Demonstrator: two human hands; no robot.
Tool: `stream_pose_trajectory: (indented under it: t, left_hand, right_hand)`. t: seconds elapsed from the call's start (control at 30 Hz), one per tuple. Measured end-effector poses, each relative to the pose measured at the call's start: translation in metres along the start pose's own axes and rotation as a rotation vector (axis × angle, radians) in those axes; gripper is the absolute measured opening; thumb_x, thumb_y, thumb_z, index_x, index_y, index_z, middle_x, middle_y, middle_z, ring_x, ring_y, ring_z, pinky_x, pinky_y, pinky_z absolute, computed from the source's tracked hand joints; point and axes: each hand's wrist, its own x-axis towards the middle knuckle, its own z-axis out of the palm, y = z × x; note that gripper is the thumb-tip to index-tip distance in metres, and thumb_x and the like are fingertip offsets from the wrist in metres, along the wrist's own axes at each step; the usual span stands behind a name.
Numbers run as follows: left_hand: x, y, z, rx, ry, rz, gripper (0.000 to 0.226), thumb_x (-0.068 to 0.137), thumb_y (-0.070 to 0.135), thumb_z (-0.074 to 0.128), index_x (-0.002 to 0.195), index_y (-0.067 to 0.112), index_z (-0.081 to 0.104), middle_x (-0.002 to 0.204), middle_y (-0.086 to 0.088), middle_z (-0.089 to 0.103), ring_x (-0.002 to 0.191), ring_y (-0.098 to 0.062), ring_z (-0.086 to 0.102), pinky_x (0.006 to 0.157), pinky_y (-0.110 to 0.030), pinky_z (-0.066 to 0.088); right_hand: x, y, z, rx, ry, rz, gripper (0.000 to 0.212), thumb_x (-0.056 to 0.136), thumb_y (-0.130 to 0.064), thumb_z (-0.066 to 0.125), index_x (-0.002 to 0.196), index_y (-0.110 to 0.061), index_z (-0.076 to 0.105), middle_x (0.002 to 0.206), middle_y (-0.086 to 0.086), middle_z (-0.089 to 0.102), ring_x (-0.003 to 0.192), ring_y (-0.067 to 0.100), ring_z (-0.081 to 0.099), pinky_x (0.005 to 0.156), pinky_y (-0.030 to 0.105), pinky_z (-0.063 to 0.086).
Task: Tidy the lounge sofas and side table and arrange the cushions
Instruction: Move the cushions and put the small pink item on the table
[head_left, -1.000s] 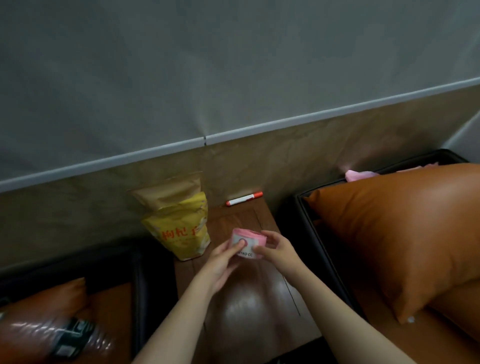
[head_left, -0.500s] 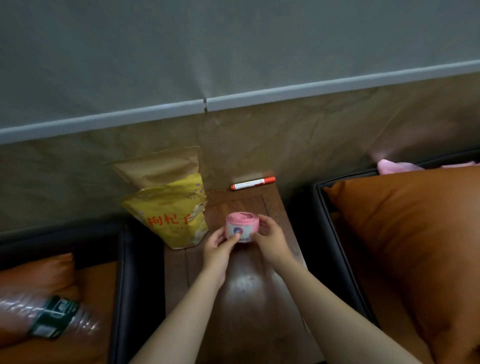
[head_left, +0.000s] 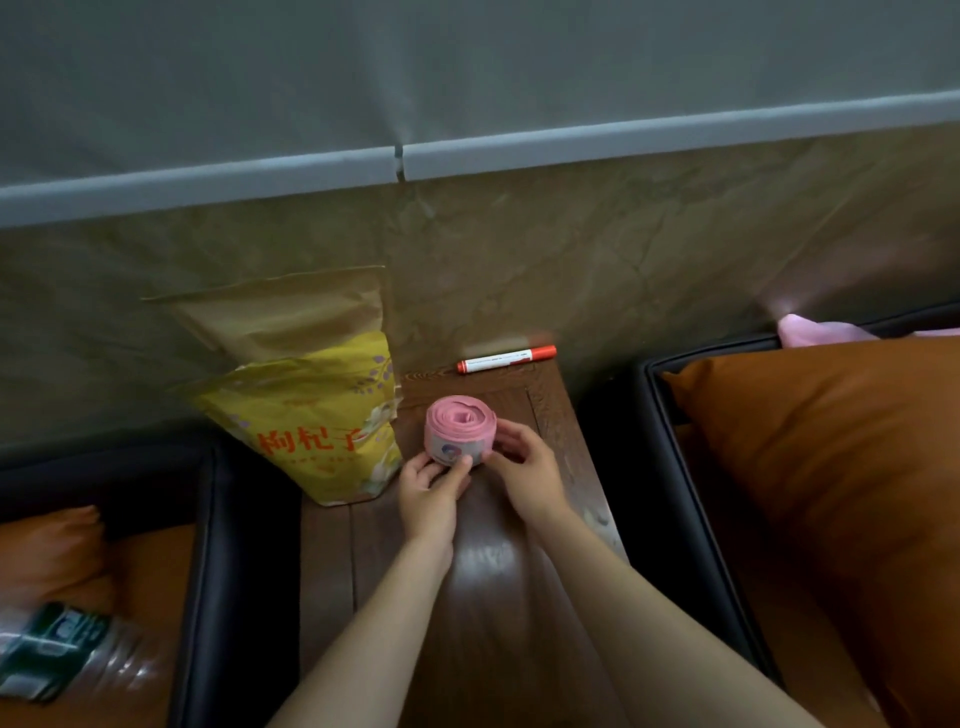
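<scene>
At the bottom centre of the frame, two bare forearms are being stretched forward over a glossy dark wooden side table (head_left: 483, 649), which is being flanked by two dark-framed sofas. In the lower left corner, a clear plastic bottle (head_left: 57, 649) with a green label is lying on the left sofa's orange seat. Along the right edge, a large orange cushion (head_left: 831, 467) is being propped on the other sofa.

In the middle of the frame, a pink roll (head_left: 460, 428), seemingly thin plastic bags wound tight inside a printed band, is being stood on end on the table top. It is being held from both sides. The left hand (head_left: 428, 499) is being curled against its near face, thumb on the label. The right hand (head_left: 524, 475) is being wrapped round its right side, fingers bent.

The roll is being judged light, soft and a little slippery, and liable to unwind if gripped loosely. The banded waist is likely the best place to take hold.

Just left of the roll, a yellow pouch (head_left: 311, 431) with red lettering is standing near the wall. Farther back, a red-capped marker (head_left: 506, 358) is lying at the table's far edge.
</scene>
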Motion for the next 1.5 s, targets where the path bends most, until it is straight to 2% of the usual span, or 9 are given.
stream_pose_trajectory:
  t: [0.07,0.17,0.3,0.47,0.63,0.77,0.93,1.07,1.5]
  left_hand:
    - [0.003,-0.001,0.0,-0.031,-0.03,-0.009,0.026,0.088,-0.006,0.06,0.112,-0.001,0.052,0.104,-0.023,0.061,0.072,-0.013,0.07,0.061,-0.018,0.056]
    - [0.007,0.003,0.0,-0.092,-0.068,-0.049,0.006,0.094,0.006,0.057,0.1,0.005,0.056,0.096,-0.017,0.067,0.07,-0.012,0.072,0.063,-0.021,0.058]
    - [0.011,0.01,-0.003,-0.152,-0.114,-0.142,0.024,0.1,0.024,0.049,0.102,0.003,0.059,0.093,-0.015,0.069,0.073,-0.016,0.073,0.064,-0.025,0.059]
    - [0.017,0.015,-0.002,-0.112,-0.138,-0.228,0.038,0.102,0.032,0.042,0.103,-0.002,0.059,0.091,-0.015,0.068,0.078,-0.019,0.069,0.058,-0.023,0.058]
    - [0.023,0.018,0.002,-0.071,-0.157,-0.277,0.038,0.102,0.034,0.042,0.095,0.002,0.06,0.084,-0.011,0.068,0.062,-0.013,0.07,0.052,-0.022,0.057]
    - [0.029,0.022,0.006,-0.052,-0.17,-0.297,0.033,0.102,0.038,0.042,0.097,0.01,0.06,0.086,-0.008,0.069,0.059,-0.011,0.07,0.049,-0.022,0.055]
    - [0.032,0.03,0.013,-0.025,-0.176,-0.329,0.031,0.102,0.041,0.039,0.106,0.016,0.058,0.089,-0.002,0.069,0.069,-0.013,0.068,0.054,-0.025,0.054]
    - [0.032,0.036,0.02,-0.029,-0.171,-0.349,0.033,0.103,0.041,0.038,0.116,0.019,0.058,0.099,-0.001,0.067,0.071,-0.012,0.065,0.051,-0.022,0.054]
    - [0.037,0.038,0.034,-0.09,-0.092,-0.32,0.03,0.103,0.041,0.037,0.111,0.022,0.058,0.106,-0.001,0.063,0.078,-0.014,0.061,0.062,-0.024,0.049]
  right_hand:
    - [0.005,0.003,0.006,0.044,-0.005,0.017,0.034,0.08,0.009,0.067,0.104,-0.014,0.064,0.106,0.004,0.069,0.103,0.015,0.063,0.088,0.02,0.049]
    - [0.015,0.008,0.013,0.083,-0.005,0.018,0.033,0.079,0.006,0.068,0.106,-0.012,0.066,0.11,0.006,0.069,0.107,0.015,0.063,0.09,0.023,0.051]
    - [0.028,0.01,0.02,0.102,0.007,-0.004,0.033,0.079,0.007,0.068,0.104,-0.014,0.066,0.111,0.008,0.069,0.108,0.018,0.063,0.092,0.027,0.05]
    - [0.036,0.016,0.026,0.044,0.016,-0.073,0.036,0.076,0.005,0.07,0.096,-0.025,0.068,0.107,0.005,0.071,0.106,0.015,0.065,0.096,0.031,0.049]
    - [0.038,0.014,0.027,0.014,0.009,-0.124,0.04,0.075,0.007,0.071,0.106,-0.018,0.066,0.109,0.005,0.07,0.107,0.012,0.064,0.097,0.026,0.048]
    - [0.049,0.016,0.031,-0.088,0.052,-0.149,0.034,0.07,-0.014,0.077,0.097,-0.034,0.069,0.106,-0.002,0.072,0.106,0.012,0.064,0.101,0.043,0.047]
    - [0.064,0.018,0.038,-0.094,0.092,-0.123,0.024,0.065,-0.032,0.071,0.088,-0.041,0.069,0.102,-0.006,0.073,0.107,0.013,0.064,0.1,0.044,0.048]
    - [0.074,0.03,0.044,-0.181,0.118,-0.086,0.037,0.059,-0.057,0.065,0.096,-0.057,0.065,0.101,-0.018,0.071,0.117,0.014,0.057,0.104,0.048,0.04]
    - [0.073,0.027,0.047,-0.171,0.139,-0.097,0.039,0.058,-0.059,0.064,0.096,-0.055,0.066,0.1,-0.014,0.07,0.115,0.014,0.058,0.103,0.049,0.041]
